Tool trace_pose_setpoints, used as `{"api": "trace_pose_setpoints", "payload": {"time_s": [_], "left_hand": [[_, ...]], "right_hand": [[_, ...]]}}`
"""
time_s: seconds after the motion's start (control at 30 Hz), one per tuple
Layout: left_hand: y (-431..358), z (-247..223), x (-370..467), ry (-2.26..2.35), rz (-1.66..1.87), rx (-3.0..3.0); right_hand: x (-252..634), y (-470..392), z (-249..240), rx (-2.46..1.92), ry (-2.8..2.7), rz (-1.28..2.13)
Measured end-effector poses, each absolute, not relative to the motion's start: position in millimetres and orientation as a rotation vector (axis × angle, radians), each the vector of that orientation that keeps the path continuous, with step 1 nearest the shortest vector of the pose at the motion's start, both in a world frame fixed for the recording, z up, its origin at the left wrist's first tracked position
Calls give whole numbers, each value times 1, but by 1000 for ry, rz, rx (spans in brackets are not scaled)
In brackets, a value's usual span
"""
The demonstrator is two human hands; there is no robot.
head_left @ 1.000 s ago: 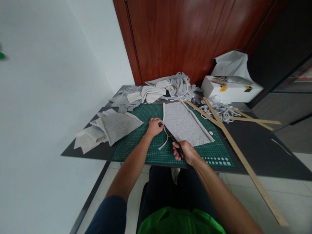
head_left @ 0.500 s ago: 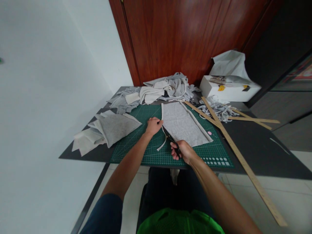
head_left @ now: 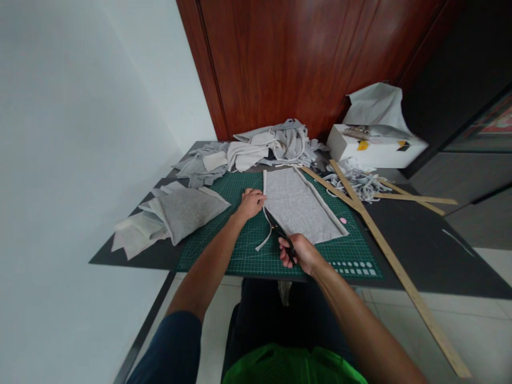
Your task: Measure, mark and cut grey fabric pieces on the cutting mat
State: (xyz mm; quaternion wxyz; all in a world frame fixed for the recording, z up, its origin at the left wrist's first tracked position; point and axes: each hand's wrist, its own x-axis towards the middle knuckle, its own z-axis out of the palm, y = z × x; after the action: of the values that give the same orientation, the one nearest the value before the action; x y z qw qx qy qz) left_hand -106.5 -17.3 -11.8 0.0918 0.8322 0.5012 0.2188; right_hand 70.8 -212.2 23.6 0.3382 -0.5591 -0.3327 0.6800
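Observation:
A light grey piece of cloth (head_left: pixel 302 205) with rolled edges lies flat on a green cutting mat (head_left: pixel 244 256). My right hand (head_left: pixel 296 250) is closed around the handles of black scissors (head_left: pixel 279 228). Their blades reach along the left edge of the cloth, close to my left hand. From that edge a narrow cut strip (head_left: pixel 264 241) curls down onto the mat. My left hand (head_left: pixel 252 203) grips the cloth's left edge just above the blade tips, with fingers pressed together there.
Left of the mat lies a stack of grey cloth pieces (head_left: pixel 190 210). Crumpled cloth (head_left: pixel 256 152) is heaped along the back. Wooden rulers (head_left: pixel 394 258), thin scraps (head_left: pixel 360 184), a white box (head_left: pixel 376 149) and a pink disc (head_left: pixel 343 221) are at the right.
The view has shifted slightly. My hands stay at the left edge of the cloth, and the fingers of my left hand look a little straighter.

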Motion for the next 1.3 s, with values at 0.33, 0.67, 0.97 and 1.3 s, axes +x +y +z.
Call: {"api": "trace_pose_setpoints", "payload": {"time_s": [0.33,0.67,0.97,1.3], "left_hand": [[-26,-13,-111,1625,730,2395],[-21,-16,-113,1636,748,2366],[-18,-20,-114,1626,746,2401],[-15,-23,-114,1633,782,2393]], "right_hand": [[71,-207,25,-1414,-820,1835],[64,-198,30,-1493,-841,1786],[59,-189,33,-1526,-823,1777],[55,-186,37,-1539,-817,1774]]}}
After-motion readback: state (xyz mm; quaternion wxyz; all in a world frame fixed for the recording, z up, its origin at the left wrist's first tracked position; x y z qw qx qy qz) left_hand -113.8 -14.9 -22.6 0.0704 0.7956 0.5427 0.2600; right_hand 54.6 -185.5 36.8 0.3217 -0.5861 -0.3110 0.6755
